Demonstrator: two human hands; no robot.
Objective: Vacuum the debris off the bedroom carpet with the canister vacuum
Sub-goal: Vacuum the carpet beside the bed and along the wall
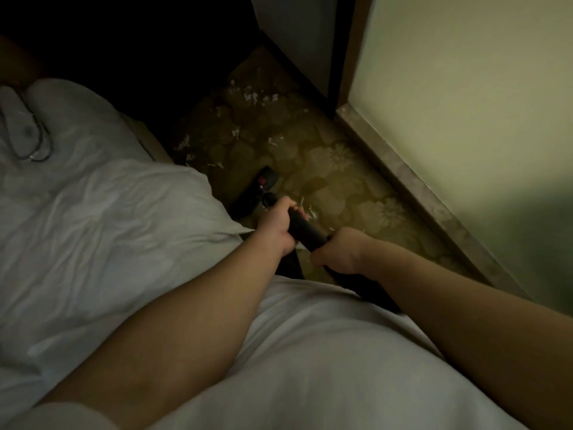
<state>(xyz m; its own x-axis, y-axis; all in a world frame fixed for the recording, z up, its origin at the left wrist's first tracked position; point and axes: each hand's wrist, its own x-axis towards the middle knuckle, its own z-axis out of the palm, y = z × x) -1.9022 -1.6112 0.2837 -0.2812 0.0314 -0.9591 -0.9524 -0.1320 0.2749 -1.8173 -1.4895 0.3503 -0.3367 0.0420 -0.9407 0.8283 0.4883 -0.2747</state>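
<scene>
Both my hands grip the black vacuum wand (305,229) that slants down toward the floor. My left hand (279,223) is wrapped around it higher up the tube, my right hand (338,252) holds its handle end. The black floor head (257,192), with a small red mark, rests on the patterned olive carpet (335,172) beside the bed. White scraps of debris (254,96) lie scattered on the carpet beyond the head, and a few bits (310,211) sit close to my left hand. The canister is not in view.
A bed with rumpled white bedding (102,206) fills the left side, with a slipper (21,125) on it. A pale wall (465,103) with a grey skirting board (418,193) bounds the right. A dark door frame (338,57) stands at the far end of the narrow carpet strip.
</scene>
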